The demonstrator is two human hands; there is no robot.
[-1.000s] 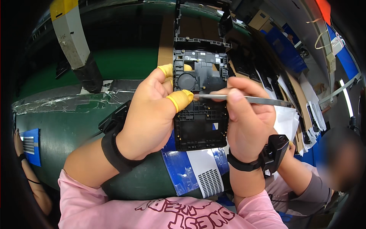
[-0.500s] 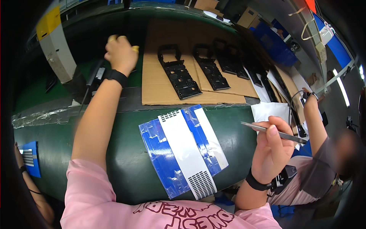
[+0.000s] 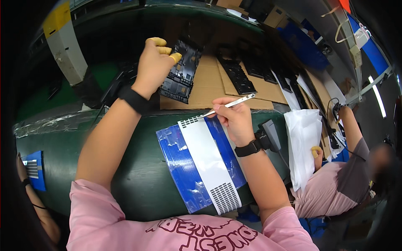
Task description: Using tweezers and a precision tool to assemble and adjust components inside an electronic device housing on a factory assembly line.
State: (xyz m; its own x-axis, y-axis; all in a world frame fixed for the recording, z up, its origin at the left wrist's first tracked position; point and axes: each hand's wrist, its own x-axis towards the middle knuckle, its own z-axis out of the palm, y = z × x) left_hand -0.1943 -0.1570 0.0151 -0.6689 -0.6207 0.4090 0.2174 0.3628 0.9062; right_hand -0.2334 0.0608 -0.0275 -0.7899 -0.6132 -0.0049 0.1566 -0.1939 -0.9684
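Note:
My left hand (image 3: 154, 67), with yellow finger cots, grips a black plastic frame (image 3: 182, 71) by its left edge. The frame is tilted above the cardboard, and its open cutouts face me. In my right hand (image 3: 235, 121) is a pair of metal tweezers (image 3: 234, 102), pinched between thumb and fingers. Their tips point down left to the top end of a white strip (image 3: 205, 148), where small black rectangular pads sit in rows. More such pads cover the strip's lower end. Under the strip lies a blue board (image 3: 178, 167) wrapped in clear tape.
Several more black frames (image 3: 236, 73) rest on cardboard sheets (image 3: 209, 83) at the back. A grey post (image 3: 67, 58) rises at the left. On the right, a co-worker's hand (image 3: 317, 155) is at a white sheet (image 3: 303, 138). Another person's arm (image 3: 39, 209) is at far left.
My left hand has come right from the dark back area and now grips a black frame. My right hand has brought the tweezers left to the white strip's top end.

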